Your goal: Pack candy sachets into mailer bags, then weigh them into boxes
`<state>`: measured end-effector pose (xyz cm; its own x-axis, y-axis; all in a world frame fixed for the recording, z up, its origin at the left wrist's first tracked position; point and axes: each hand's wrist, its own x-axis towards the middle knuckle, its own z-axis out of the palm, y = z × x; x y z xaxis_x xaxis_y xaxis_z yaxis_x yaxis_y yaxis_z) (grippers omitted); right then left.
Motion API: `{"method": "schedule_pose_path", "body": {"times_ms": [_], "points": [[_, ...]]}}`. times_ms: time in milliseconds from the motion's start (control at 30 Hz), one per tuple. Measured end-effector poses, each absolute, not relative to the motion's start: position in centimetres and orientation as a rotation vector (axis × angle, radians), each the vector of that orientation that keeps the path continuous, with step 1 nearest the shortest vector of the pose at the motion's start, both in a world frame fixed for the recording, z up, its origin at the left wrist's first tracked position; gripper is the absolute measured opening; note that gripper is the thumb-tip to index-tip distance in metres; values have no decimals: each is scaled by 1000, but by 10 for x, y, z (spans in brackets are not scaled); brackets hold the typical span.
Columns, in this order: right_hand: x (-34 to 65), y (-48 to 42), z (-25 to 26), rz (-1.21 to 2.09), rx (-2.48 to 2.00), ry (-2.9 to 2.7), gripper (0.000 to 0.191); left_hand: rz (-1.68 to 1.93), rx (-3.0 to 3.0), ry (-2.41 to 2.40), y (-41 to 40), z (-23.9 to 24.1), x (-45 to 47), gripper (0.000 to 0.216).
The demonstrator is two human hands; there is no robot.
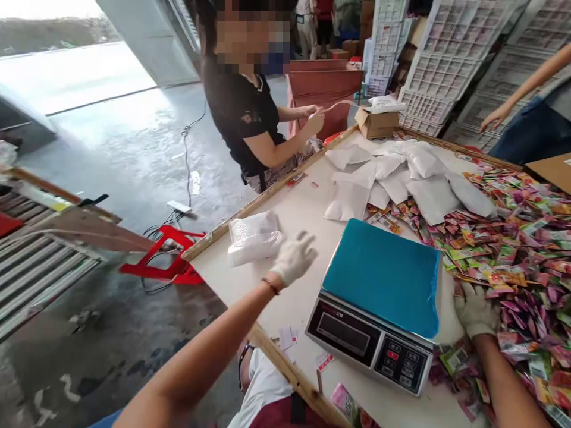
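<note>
Head view: the loose printed sachets (517,261) lie heaped on the right of the table (307,196), where the palm-down right hand (477,310) rests at the heap's edge, although whether it grips any cannot be told; they should handle as light, flexible and slippery, best taken by the handful or by a sealed edge. The scale (383,276) stands beside that hand, and the left hand (295,258), fingers spread and holding nothing visible, is just beside two white pouches (253,241). Sachet print, scale-panel characters and the red-and-white label (325,360) are not reliably legible.
</note>
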<state>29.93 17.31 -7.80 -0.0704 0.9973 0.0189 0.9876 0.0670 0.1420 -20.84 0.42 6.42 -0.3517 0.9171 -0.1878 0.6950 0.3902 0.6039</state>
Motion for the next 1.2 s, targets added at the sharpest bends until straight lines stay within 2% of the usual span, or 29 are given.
{"method": "schedule_pose_path", "body": {"times_ms": [67, 100, 167, 267, 333, 433, 567, 700, 800, 900, 1033, 1200], "points": [[295, 172, -75, 168, 2091, 2240, 52, 89, 1497, 2476, -13, 62, -253, 76], [295, 172, -75, 163, 2097, 2243, 51, -99, 1440, 2561, -20, 61, -274, 81], [297, 173, -76, 165, 2122, 2233, 52, -222, 1357, 2592, -30, 63, -310, 75], [303, 175, -82, 170, 2135, 2232, 57, -126, 1310, 2596, -19, 79, -340, 56], [307, 177, -85, 173, 2117, 2247, 59, -73, 1277, 2641, 7, 90, -347, 55], [306, 176, -85, 187, 2104, 2262, 58, -6, 1328, 2652, 56, 88, -337, 68], [295, 170, -79, 220, 2086, 2277, 52, 6, 1417, 2603, 104, 52, -314, 87], [282, 171, -75, 218, 2100, 2233, 45, 113, 1244, 2678, 150, 27, -309, 91], [276, 176, -74, 161, 2147, 2178, 48, 421, 1170, 2654, 190, 30, -293, 83], [272, 180, -74, 89, 2179, 2154, 54, 752, 1179, 2411, 220, 37, -263, 71], [271, 182, -76, 125, 2212, 2183, 53, 784, 1000, 2233, 237, 35, -230, 71], [272, 181, -77, 154, 2235, 2197, 50, 865, 964, 1982, 241, 42, -212, 61]]}}
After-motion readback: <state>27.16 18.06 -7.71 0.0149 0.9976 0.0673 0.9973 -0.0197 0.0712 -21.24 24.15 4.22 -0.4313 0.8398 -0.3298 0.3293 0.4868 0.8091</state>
